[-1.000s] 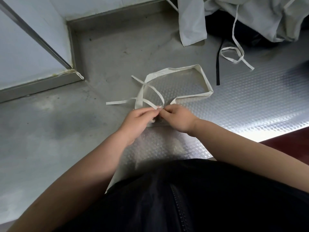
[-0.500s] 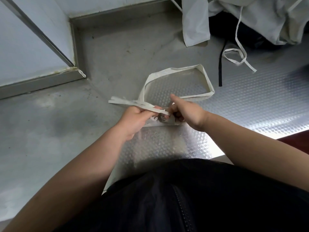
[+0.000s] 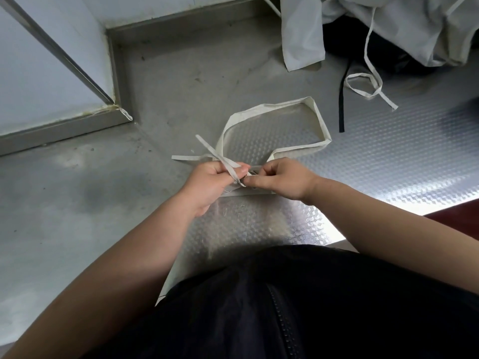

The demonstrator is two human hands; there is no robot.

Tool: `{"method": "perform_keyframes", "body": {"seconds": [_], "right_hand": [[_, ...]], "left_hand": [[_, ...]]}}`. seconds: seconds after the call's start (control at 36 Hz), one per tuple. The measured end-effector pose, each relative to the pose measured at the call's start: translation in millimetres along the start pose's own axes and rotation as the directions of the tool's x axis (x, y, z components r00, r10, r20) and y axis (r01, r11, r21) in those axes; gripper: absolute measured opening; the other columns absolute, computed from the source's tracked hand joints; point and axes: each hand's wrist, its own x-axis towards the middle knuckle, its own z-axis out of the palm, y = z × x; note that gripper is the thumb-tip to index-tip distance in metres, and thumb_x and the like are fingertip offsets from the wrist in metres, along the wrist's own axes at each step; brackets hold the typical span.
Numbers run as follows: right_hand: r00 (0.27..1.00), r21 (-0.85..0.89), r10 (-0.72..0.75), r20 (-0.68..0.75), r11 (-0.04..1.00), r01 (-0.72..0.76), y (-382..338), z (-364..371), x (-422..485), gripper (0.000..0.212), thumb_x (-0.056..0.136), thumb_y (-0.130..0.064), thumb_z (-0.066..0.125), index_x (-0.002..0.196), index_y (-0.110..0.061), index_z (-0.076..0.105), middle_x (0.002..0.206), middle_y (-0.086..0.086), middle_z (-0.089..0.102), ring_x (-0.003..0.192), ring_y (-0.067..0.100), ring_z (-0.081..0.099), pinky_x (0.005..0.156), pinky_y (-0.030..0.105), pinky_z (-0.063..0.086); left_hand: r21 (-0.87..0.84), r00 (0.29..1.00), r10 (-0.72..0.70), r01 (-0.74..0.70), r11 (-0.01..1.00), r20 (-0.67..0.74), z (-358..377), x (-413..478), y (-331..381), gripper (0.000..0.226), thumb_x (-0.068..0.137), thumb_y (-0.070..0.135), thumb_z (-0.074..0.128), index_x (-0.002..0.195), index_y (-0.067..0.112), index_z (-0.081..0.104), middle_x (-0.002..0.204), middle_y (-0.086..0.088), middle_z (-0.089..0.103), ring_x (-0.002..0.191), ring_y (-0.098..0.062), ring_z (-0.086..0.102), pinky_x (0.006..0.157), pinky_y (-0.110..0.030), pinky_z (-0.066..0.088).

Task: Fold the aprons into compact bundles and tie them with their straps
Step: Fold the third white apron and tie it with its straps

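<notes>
left: bare counter (image 3: 64, 203) | far right: apron pile (image 3: 404, 27), loose straps (image 3: 368, 84)

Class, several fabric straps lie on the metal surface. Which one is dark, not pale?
The narrow black strap, lying straight at upper right beside the looped white strap. All other straps in view are cream or white.

The right hand (image 3: 282, 177) has curled its forefinger in, and the strap ends (image 3: 211, 151) now cross.
</notes>
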Motion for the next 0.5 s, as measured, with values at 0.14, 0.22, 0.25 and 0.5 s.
{"method": "perform_keyframes", "body": {"seconds": [0.14,0.22,0.25,0.5], "right_hand": [[0.990,-0.246,-0.045,-0.132,0.969,0.011,-3,14,5,0.036,0.093,-0.030,0.052,0.061,-0.014,0.050,0.064,0.001,0.049,0.070,0.020,0.049,0.055,0.025,0.036],[0.987,0.025,0.049,-0.154,0.999,-0.046,-6,13,7,0.031,0.096,-0.026,0.046,0.070,-0.015,0.060,0.080,0.003,0.061,0.082,0.019,0.054,0.071,0.027,0.041],[0.992,0.126,0.066,-0.105,0.991,-0.052,-6,9,7,0.030,0.094,-0.024,0.048,0.069,-0.016,0.062,0.080,0.001,0.062,0.080,0.016,0.054,0.072,0.025,0.040],[0.981,0.410,0.003,0.192,0.908,-0.083,0,-6,7,0.046,0.095,-0.035,0.035,0.061,-0.012,0.055,0.070,0.004,0.055,0.061,0.012,0.043,0.063,0.028,0.031]], "left_hand": [[-0.054,0.999,-0.031,0.032,0.998,0.031,-5,1,0,0.008,0.087,0.009,0.061,0.088,0.012,0.069,0.066,0.014,0.069,0.066,0.005,0.061,0.065,-0.010,0.043],[-0.085,0.999,-0.029,0.032,0.996,0.040,-9,0,0,0.016,0.088,0.009,0.060,0.101,0.006,0.068,0.075,0.012,0.072,0.079,0.002,0.063,0.076,-0.012,0.046],[-0.072,0.999,-0.024,0.027,0.997,0.041,-9,0,-2,0.014,0.087,0.010,0.060,0.098,0.011,0.069,0.081,0.012,0.072,0.087,-0.001,0.063,0.085,-0.015,0.046],[-0.051,0.999,0.033,-0.033,0.998,-0.013,0,-3,-4,0.013,0.087,0.007,0.062,0.089,0.018,0.069,0.085,0.012,0.069,0.089,-0.003,0.062,0.097,-0.023,0.043]]}}
